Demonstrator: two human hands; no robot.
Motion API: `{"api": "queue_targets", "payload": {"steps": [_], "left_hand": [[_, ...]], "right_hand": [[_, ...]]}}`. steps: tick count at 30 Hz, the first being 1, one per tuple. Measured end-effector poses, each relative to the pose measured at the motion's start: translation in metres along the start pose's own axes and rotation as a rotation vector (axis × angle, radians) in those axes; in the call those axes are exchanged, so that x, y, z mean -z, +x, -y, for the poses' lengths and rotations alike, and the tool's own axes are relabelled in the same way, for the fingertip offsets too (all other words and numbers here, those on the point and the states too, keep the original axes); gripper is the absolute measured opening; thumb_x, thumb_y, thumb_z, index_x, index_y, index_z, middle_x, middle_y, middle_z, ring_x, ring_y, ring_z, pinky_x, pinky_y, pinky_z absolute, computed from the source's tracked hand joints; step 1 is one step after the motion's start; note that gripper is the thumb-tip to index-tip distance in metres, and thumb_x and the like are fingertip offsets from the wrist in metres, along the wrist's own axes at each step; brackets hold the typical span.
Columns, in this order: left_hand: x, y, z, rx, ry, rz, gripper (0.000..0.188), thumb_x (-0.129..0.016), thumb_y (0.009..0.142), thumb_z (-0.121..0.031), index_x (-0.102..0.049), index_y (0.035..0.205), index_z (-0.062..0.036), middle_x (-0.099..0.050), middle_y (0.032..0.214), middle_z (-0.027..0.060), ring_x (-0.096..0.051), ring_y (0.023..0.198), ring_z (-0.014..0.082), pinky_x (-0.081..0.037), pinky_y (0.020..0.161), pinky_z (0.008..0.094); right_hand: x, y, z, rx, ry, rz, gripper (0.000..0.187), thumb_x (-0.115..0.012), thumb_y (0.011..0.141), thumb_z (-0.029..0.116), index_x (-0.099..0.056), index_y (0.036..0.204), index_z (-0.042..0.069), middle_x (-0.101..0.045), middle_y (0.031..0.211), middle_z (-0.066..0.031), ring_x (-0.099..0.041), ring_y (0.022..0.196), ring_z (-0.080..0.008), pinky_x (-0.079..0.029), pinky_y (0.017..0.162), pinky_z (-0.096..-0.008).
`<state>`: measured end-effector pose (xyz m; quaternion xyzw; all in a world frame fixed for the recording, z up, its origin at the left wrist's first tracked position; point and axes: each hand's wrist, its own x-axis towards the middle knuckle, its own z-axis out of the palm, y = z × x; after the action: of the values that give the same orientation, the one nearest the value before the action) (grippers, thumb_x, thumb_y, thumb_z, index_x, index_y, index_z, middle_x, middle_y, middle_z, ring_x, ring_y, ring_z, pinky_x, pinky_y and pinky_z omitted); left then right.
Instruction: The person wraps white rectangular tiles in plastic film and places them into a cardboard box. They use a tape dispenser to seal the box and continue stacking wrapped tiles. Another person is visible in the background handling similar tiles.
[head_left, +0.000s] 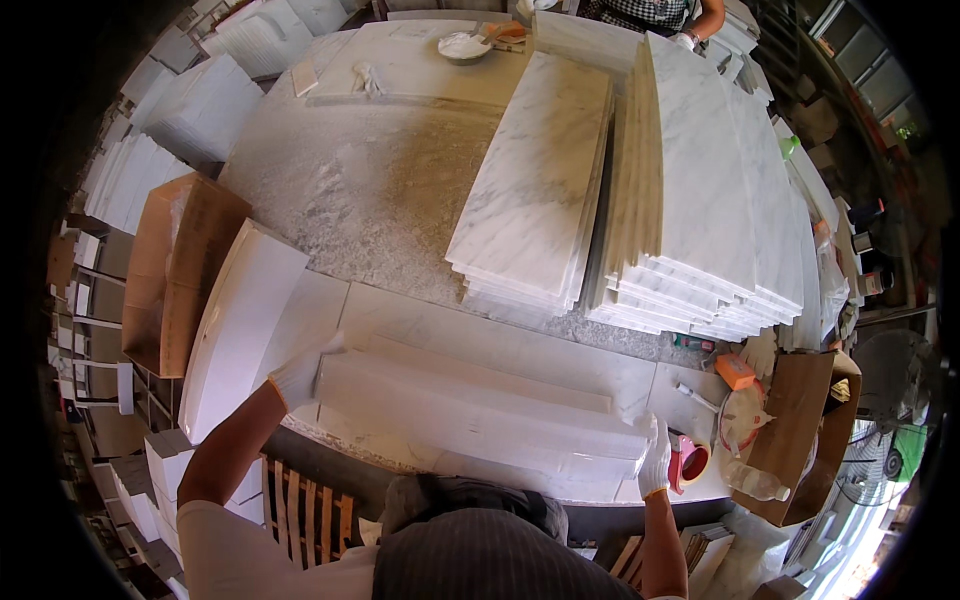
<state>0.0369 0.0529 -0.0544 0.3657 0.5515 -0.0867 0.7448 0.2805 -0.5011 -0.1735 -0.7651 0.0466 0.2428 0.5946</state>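
Observation:
A long white bundle (480, 425), apparently wrapped in thin sheeting, lies across the near edge of the worktable in front of me. My right hand (655, 455), in a white knit glove, grips its right end. At its left end is my left hand (300, 380), gloved the same way and smeared by motion, so its fingers do not show clearly. Just right of my right hand stands a red tape dispenser (688, 462). Several white sheets (245, 320) lie stacked to the left of my left hand.
Grey-veined marble slabs (540, 170) and a taller slab stack (700, 180) cover the table's right side. Cardboard boxes (175, 270) stand at the left and at the right (790, 440). A plastic bottle (757, 483), an orange box (735, 372) and a white bowl (464, 46) are around. A co-worker's hand (686, 40) shows at the back.

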Motion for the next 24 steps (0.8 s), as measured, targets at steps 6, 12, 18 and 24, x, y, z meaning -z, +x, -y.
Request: {"api": "queue_targets", "payload": {"steps": [6, 12, 18, 24], "left_hand": [[0.035, 0.051, 0.005, 0.461, 0.052, 0.179, 0.048, -0.053, 0.102, -0.041, -0.058, 0.131, -0.0026, -0.066, 0.123, 0.0118, -0.068, 0.104, 0.0196, -0.057, 0.089, 0.0379], [0.019, 0.083, -0.011, 0.542, 0.388, 0.394, 0.046, -0.059, 0.100, -0.036, -0.058, 0.132, -0.0031, -0.065, 0.127, 0.0090, -0.065, 0.107, 0.0146, -0.055, 0.092, 0.0312], [-0.038, 0.078, -0.040, 0.727, 0.358, 0.235, 0.045, -0.060, 0.100, -0.036, -0.060, 0.129, -0.0016, -0.068, 0.121, 0.0117, -0.068, 0.103, 0.0161, -0.057, 0.087, 0.0309], [-0.026, 0.081, -0.018, 0.589, 0.416, 0.232, 0.046, -0.059, 0.100, -0.037, -0.061, 0.129, -0.0016, -0.067, 0.123, 0.0122, -0.067, 0.106, 0.0160, -0.057, 0.089, 0.0321]], "right_hand": [[0.039, 0.006, 0.003, -0.512, 0.202, 0.522, 0.049, -0.045, 0.106, 0.039, -0.048, 0.143, 0.006, -0.058, 0.135, -0.0064, -0.055, 0.121, -0.0218, -0.043, 0.108, -0.0359], [-0.027, 0.031, 0.126, -1.217, 0.278, 0.305, 0.047, -0.065, 0.097, 0.034, -0.058, 0.132, 0.003, -0.065, 0.125, -0.0112, -0.064, 0.110, -0.0210, -0.053, 0.095, -0.0360], [-0.043, 0.060, 0.103, -1.247, 0.002, 0.466, 0.044, -0.067, 0.096, 0.033, -0.062, 0.124, -0.001, -0.071, 0.108, -0.0091, -0.070, 0.091, -0.0150, -0.058, 0.080, -0.0267], [-0.048, 0.056, 0.082, -1.238, 0.144, 0.474, 0.042, -0.063, 0.098, 0.033, -0.061, 0.123, -0.001, -0.070, 0.109, -0.0104, -0.070, 0.092, -0.0175, -0.059, 0.080, -0.0310]]}}
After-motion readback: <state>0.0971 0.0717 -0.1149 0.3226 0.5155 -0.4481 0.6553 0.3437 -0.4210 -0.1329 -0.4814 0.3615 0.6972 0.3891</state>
